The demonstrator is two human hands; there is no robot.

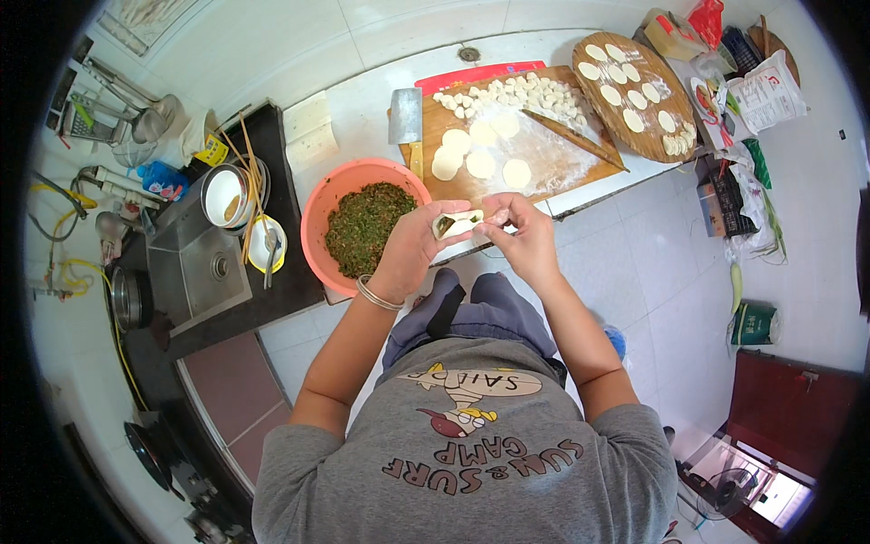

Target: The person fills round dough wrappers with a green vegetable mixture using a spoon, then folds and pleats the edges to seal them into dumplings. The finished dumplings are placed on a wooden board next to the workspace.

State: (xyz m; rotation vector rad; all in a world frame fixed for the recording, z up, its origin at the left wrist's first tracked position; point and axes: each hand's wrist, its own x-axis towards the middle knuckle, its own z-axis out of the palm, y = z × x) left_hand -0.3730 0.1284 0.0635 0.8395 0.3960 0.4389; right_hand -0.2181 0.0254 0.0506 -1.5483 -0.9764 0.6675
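On the white counter [367, 95] lies a wooden board [435, 129], at whose left stands a pink bowl [314, 222] with green filling [372, 222], and near the bowl's right rim the left hand [410, 239] and the right hand [527, 239] are both gripping one folded, partly open wrapper [459, 222].

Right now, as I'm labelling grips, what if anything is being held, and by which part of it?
A partly folded dumpling: the left hand holds it around its left end, and the right hand pinches its right end.
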